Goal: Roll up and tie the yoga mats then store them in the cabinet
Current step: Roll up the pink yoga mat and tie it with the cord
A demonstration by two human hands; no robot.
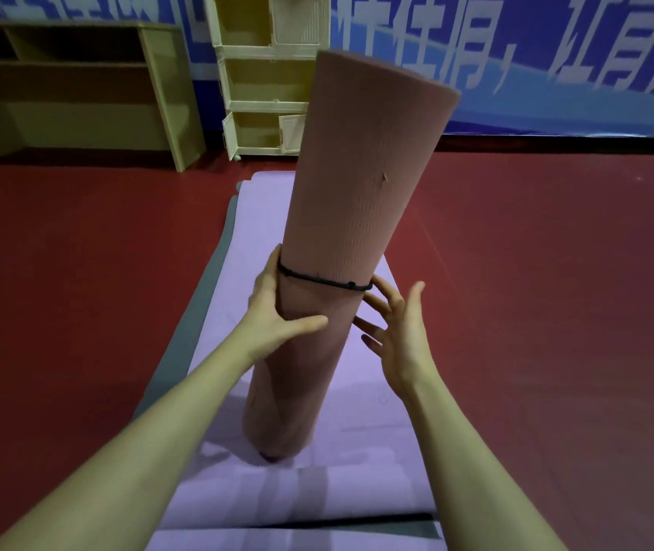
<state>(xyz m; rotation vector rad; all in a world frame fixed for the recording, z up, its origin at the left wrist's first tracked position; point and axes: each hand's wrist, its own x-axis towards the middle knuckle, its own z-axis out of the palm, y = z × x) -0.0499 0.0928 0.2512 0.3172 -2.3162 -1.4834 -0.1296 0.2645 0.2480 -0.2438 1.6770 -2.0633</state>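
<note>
A rolled pink yoga mat (pixel 357 192) stands on end, leaning slightly right, its lower end resting on a flat purple mat (pixel 317 483). A black cord (pixel 325 281) is tied around the roll a little below its middle. My left hand (pixel 277 312) grips the roll's left side at the cord, thumb across the front. My right hand (pixel 397 332) is beside the roll's right side with straight, spread fingers, the fingertips near or touching the cord. A cream plastic cabinet (pixel 262 89) with open compartments stands against the far wall behind the roll.
A grey mat (pixel 194 332) lies under the purple one, showing along its left edge. A wooden desk with shelves (pixel 79 93) stands at the far left. Red floor (pixel 536 292) spreads on both sides. A blue banner wall (pixel 556 53) closes the back.
</note>
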